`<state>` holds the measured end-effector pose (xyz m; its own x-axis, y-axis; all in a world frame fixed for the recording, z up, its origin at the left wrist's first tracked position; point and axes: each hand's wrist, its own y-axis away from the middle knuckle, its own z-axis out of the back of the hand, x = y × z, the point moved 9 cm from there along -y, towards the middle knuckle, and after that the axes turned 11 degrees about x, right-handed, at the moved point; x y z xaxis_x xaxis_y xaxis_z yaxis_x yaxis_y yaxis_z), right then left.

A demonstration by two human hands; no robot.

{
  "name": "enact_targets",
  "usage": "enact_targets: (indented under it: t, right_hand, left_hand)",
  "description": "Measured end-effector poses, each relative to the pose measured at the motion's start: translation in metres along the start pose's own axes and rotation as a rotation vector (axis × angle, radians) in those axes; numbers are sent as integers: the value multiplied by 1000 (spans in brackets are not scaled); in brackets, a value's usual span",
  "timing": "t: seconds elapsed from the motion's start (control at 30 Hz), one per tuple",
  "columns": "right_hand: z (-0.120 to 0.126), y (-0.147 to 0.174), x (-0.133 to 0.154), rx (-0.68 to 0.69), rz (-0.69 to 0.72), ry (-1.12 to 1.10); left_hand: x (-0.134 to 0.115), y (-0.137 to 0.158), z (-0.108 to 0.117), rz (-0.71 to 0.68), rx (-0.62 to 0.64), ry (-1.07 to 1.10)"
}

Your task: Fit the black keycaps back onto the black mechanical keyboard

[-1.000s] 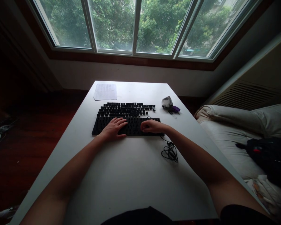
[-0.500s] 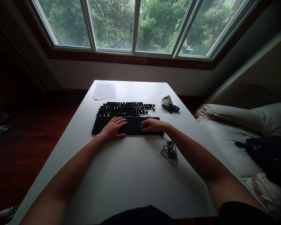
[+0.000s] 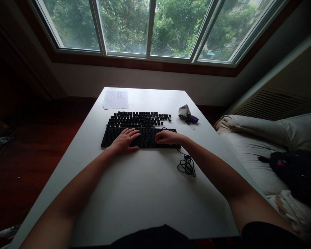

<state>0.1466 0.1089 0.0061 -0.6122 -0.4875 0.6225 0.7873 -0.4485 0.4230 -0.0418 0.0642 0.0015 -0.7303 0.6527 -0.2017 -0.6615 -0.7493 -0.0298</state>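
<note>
A black keyboard (image 3: 147, 140) with its keycaps off lies across the white table. My left hand (image 3: 124, 140) rests flat on its left half, fingers spread. Over the right half, my right hand (image 3: 167, 137) is closed with the fingers curled in; whatever they hold, if anything, is hidden. Just behind the keyboard, loose black keycaps (image 3: 134, 119) stand in rows on the table. From the keyboard's right end runs a black cable (image 3: 186, 166), bundled in loops beside my right forearm.
A printed sheet of paper (image 3: 116, 100) lies at the table's far left. At the far right sit a grey cloth (image 3: 184, 111) and a purple cloth item (image 3: 193, 119). A sofa (image 3: 245, 148) with a dark bag (image 3: 298, 173) stands along the right side. Windows are beyond the table.
The view has shifted very slightly. Both hands keep nearly the same place on the keyboard, and the keycaps look unchanged.
</note>
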Motion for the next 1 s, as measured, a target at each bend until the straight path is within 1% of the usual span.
enact_targets:
  t: [0.3, 0.5, 0.63, 0.77, 1.0]
  right_hand:
    - [0, 5, 4, -2, -13, -24]
    - [0, 3, 5, 9, -24, 9]
    - [-2, -3, 4, 58, -26, 49]
    - [-3, -9, -1, 102, -23, 83]
    - [0, -11, -8, 86, 2, 35]
  left_hand:
    - [0, 0, 3, -4, 1, -11]
    - [-1, 0, 1, -5, 5, -21]
    - [-1, 1, 0, -3, 1, -21]
    - [-1, 3, 1, -5, -4, -16]
    - [0, 5, 4, -7, -18, -1]
